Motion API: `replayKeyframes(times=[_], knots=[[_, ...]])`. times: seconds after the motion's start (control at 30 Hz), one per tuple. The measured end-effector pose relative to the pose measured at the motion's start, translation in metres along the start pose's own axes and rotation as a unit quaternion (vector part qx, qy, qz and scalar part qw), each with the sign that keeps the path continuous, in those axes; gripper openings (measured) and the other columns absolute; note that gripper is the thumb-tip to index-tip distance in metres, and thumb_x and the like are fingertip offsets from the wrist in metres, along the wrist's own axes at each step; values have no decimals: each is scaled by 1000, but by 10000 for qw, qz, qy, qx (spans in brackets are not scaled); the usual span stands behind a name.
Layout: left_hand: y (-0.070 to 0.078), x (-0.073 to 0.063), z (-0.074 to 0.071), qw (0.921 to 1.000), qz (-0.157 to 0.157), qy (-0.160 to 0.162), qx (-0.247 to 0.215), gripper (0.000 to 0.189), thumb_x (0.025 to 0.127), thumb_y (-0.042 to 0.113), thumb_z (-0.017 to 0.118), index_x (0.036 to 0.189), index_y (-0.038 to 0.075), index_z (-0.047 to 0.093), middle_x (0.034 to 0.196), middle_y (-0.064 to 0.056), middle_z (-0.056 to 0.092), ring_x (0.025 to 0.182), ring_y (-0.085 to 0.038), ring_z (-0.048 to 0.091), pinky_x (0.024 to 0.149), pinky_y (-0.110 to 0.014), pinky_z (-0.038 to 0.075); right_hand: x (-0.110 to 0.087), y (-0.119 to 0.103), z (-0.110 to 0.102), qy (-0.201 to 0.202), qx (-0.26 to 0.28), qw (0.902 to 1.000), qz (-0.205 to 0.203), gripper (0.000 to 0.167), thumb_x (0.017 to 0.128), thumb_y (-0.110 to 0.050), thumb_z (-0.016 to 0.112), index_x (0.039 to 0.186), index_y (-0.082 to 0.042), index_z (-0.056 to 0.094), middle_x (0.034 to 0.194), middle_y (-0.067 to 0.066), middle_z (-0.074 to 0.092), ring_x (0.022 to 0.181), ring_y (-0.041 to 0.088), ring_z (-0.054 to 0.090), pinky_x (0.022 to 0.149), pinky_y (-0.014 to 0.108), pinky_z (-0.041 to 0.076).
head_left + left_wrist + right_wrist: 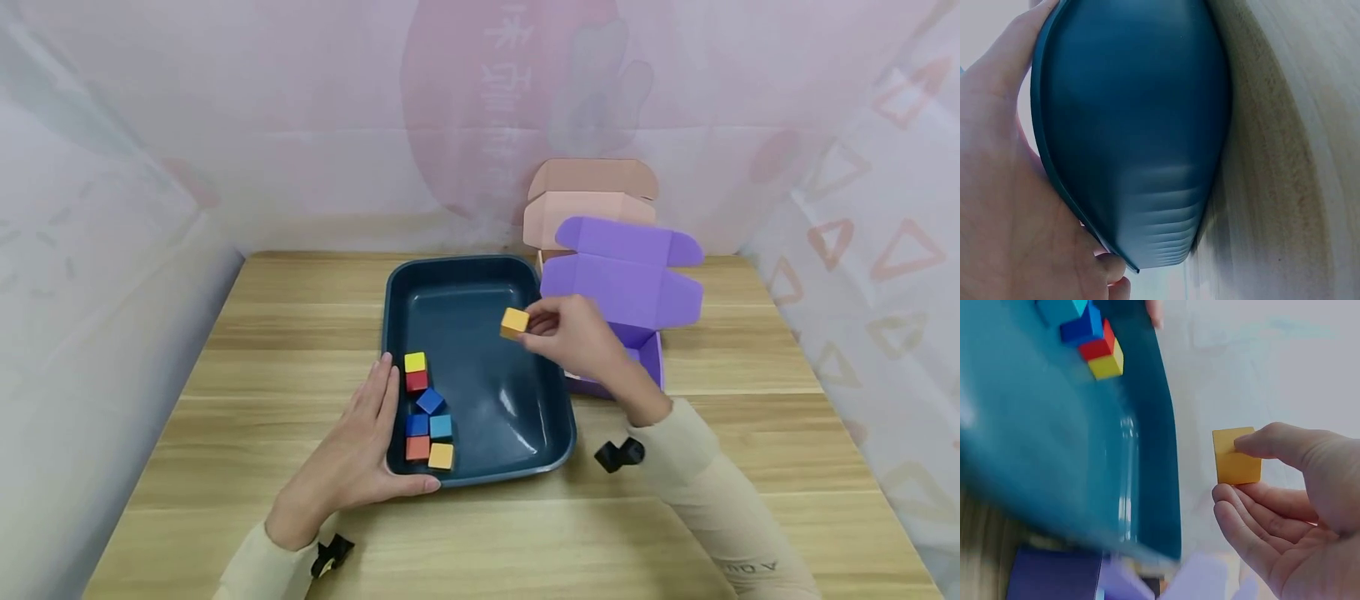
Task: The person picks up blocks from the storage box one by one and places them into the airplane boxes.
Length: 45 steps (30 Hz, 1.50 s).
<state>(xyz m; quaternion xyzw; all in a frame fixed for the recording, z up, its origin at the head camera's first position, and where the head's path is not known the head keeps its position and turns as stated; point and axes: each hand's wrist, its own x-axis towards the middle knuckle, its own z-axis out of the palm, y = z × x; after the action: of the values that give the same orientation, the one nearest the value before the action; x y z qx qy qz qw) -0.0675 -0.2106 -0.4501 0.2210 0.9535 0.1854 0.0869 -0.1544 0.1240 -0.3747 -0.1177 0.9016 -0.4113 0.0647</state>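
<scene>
Between thumb and fingertips, my right hand (pixel 577 335) pinches a yellow-orange cube (pixel 514 322); in the right wrist view the cube (pixel 1229 459) shows the thumb on its face. It is held up over the right side of a dark teal tray (pixel 480 358). My left hand (pixel 352 442) lies along the tray's near left corner, fingers straight against the left rim and thumb at the front rim. Several cubes sit along the tray's left side: a yellow cube (pixel 415 362), a red cube (pixel 417 382), two blue, a light blue cube (pixel 441 427), an orange-red and a light orange cube (pixel 441 456).
Right of the tray stands an opened purple box (pixel 651 354), its lid raised, partly hidden by my right forearm. Behind it is a peach box with its lid (pixel 592 179) up. Everything rests on a wooden table (pixel 285 333), with printed cloth around it.
</scene>
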Motion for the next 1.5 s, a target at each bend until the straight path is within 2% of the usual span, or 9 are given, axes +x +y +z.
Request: replayKeyframes(times=[0.13,0.37,0.77,0.93,1.1,1.33,1.5], knots=[[1,0,0,10000,8,-11,-1,152,66,93,69,170,7,0,180,-12,-7,167,-36,5,130,-65,22,-18,17,-16,128,-66,9999,85,28,90,-12,81,114,4,76,101,17,80,90,25,78,81,37,67],[1,-2,0,10000,-10,-23,0,152,66,90,73,170,6,1,180,-13,-6,167,-36,5,130,-65,22,-41,54,-29,202,-439,9981,378,32,92,-12,80,119,5,75,104,18,80,93,28,79,82,39,67],[3,-2,2,10000,14,-55,-40,152,67,92,71,170,5,2,180,-13,-6,167,-36,5,131,-63,22,-50,105,-33,7,-884,9941,635,32,92,-10,81,115,10,75,102,22,80,91,33,80,78,40,67],[3,-3,2,10000,9,-47,-46,152,66,94,69,170,5,2,180,-13,-6,167,-35,5,131,-63,22,-48,114,-28,-40,-826,9940,721,30,92,-9,80,114,11,75,101,22,81,92,33,81,79,40,67],[3,-4,1,10000,-19,-40,-26,152,66,92,71,170,5,2,180,-13,-7,167,-35,5,131,-63,22,-44,120,-22,98,-772,9938,790,23,91,-6,81,107,9,78,98,22,81,89,32,81,78,42,67],[3,-2,1,10000,-83,-37,10,151,67,89,74,170,6,1,180,-13,-7,167,-37,5,130,-64,22,-38,123,-14,203,-1250,9877,911,17,86,-12,87,91,3,82,87,16,81,76,20,78,70,37,66],[3,-1,2,10000,-28,-27,4,152,66,93,70,170,5,2,180,-14,-5,167,-36,5,131,-64,23,-40,119,-18,95,-1408,9857,923,20,84,-15,91,89,2,82,85,15,81,76,20,77,70,39,66]])
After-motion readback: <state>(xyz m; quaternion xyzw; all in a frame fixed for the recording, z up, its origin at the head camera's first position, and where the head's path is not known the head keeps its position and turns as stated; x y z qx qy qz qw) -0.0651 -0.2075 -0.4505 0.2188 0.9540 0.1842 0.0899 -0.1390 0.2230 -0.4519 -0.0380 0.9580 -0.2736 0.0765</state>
